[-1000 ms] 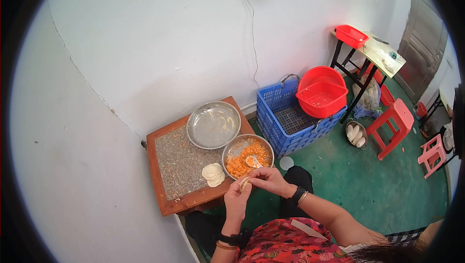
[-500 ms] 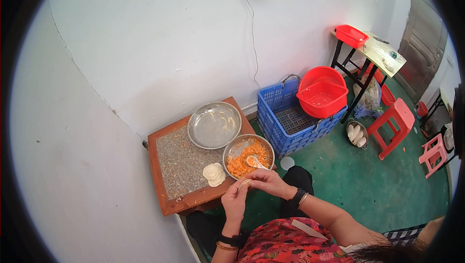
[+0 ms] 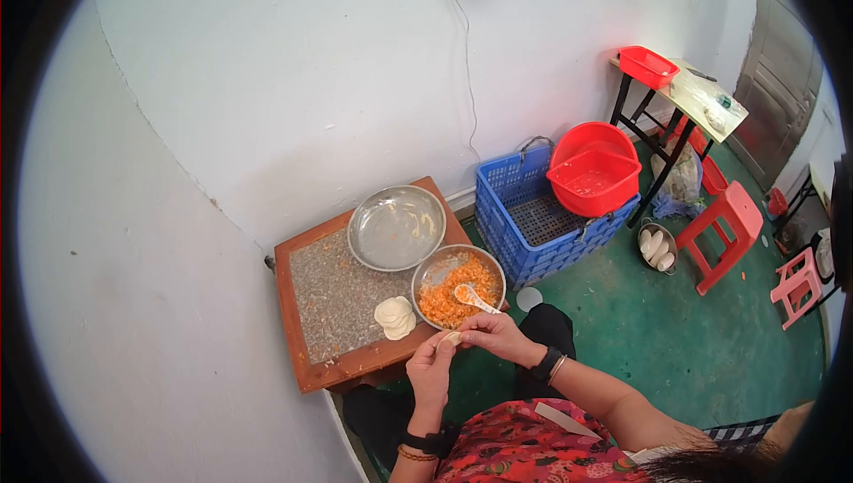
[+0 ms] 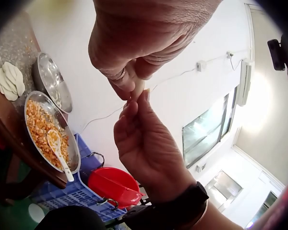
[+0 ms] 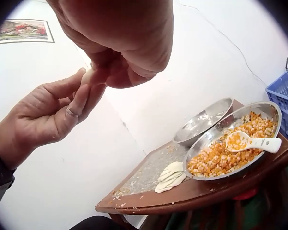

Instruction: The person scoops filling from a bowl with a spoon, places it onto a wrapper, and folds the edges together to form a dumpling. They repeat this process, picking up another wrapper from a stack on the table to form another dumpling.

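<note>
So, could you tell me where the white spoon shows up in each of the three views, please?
Head: the white spoon lies in the bowl of orange filling, just beyond the hands.
Left wrist: lower left, in the same bowl, handle pointing down and right.
Right wrist: right of centre, its scoop full of filling, handle towards the right edge.
Shared landmark: the stack of dough wrappers beside the bowl.

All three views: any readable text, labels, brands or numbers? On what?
None readable in any view.
Framed picture on the wall: a landscape image, no legible writing.
Blue crate, red basins, metal bowls: no visible label.
Black wristband on the right wrist: no marking discernible.
</note>
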`<action>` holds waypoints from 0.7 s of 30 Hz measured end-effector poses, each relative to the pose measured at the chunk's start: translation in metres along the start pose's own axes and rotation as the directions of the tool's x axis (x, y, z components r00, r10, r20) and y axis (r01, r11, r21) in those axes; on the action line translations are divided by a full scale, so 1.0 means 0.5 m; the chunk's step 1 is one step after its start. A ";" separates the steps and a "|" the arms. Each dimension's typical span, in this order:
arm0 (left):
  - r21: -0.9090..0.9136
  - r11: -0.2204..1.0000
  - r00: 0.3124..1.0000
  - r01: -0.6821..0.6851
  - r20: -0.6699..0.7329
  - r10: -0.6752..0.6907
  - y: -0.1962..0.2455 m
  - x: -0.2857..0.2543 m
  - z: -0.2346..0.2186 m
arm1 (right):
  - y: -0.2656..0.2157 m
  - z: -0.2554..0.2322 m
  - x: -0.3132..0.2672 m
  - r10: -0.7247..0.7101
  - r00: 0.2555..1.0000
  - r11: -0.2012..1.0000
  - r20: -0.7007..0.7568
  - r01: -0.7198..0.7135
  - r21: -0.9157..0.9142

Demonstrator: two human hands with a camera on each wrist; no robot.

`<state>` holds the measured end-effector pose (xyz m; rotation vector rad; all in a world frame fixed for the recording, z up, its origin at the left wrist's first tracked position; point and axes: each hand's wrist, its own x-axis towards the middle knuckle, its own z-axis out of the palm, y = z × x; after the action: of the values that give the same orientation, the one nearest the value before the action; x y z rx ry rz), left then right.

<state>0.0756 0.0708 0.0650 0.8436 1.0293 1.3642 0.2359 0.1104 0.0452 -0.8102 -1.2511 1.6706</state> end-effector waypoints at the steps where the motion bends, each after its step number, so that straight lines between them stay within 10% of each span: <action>1: -0.001 1.000 1.000 -0.001 0.000 0.001 0.001 -0.002 0.001 | -0.002 0.001 -0.002 -0.005 1.000 1.000 -0.012 0.005 -0.023; 10: 0.012 1.000 1.000 -0.010 -0.011 0.010 0.001 -0.014 0.006 | -0.023 0.012 -0.014 -0.166 0.986 0.899 0.002 0.152 -0.411; 21: -0.020 1.000 1.000 0.024 0.001 -0.024 0.000 -0.016 0.007 | -0.034 0.008 -0.007 -0.256 0.966 0.887 0.025 0.245 -0.391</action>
<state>0.0793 0.0632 0.0670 0.8146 1.0200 1.3519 0.2382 0.1077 0.0628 -0.8586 -1.6263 1.2133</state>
